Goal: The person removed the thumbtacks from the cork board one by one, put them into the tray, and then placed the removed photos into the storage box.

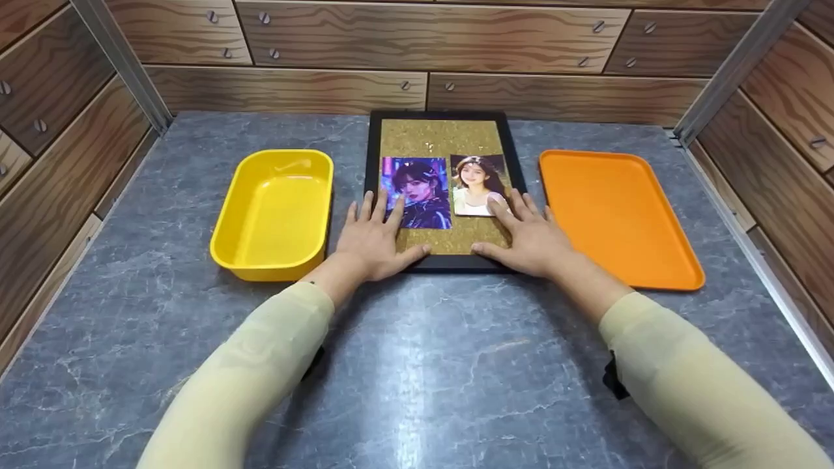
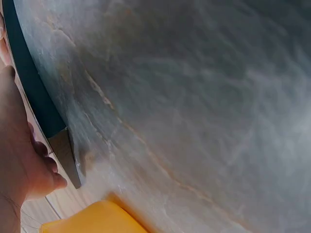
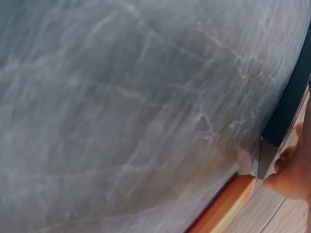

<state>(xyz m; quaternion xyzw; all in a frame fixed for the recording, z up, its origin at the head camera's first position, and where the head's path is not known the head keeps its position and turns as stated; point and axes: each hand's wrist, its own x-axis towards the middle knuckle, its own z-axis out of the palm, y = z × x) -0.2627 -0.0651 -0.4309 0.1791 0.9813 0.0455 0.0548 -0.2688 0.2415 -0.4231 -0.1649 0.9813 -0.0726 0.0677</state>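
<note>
A black-framed board (image 1: 438, 263) with a gold cork-like face lies in the middle of the table. On it are two picture cards: a purple-blue portrait card (image 1: 420, 185) at left and a portrait card with a white top (image 1: 470, 195) at right. My left hand (image 1: 374, 244) lies with fingers spread over the board's lower left, its fingers by the purple card's edge. Over the lower right spreads my right hand (image 1: 531, 238), a fingertip overlapping the right card's corner. In the wrist views, the left hand (image 2: 24, 155) and right hand (image 3: 294, 165) show beside the frame's dark edge.
A yellow tub (image 1: 273, 215) stands left of the board, close to my left wrist. To the right lies a shallow orange tray (image 1: 619, 218), partly beneath my right hand and forearm. Wood-patterned walls (image 1: 417, 39) enclose the grey marbled table (image 1: 417, 365) at the back and sides.
</note>
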